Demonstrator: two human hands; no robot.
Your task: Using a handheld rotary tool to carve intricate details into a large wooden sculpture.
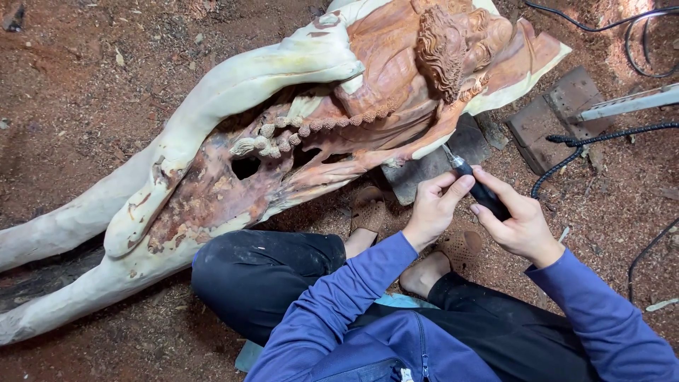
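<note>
A large wood carving (pixel 233 134) of pale and reddish root wood lies across the dirt floor, with a carved figure's curly head near the top. My right hand (pixel 520 219) grips the black handpiece of a rotary carving tool (pixel 475 182). My left hand (pixel 433 206) pinches the same tool nearer its tip. The tool's metal bit touches the lower edge of the carving near the figure's arm. Both sleeves are blue. I sit cross-legged in dark trousers and brown sandals just below the carving.
Stone or brick blocks (pixel 559 113) prop the carving at the upper right. A coiled black cable (pixel 587 141) and a grey metal bar (pixel 629 102) lie right of them. More black cables (pixel 636 35) run along the top right. Sawdust covers the red dirt floor (pixel 85 85).
</note>
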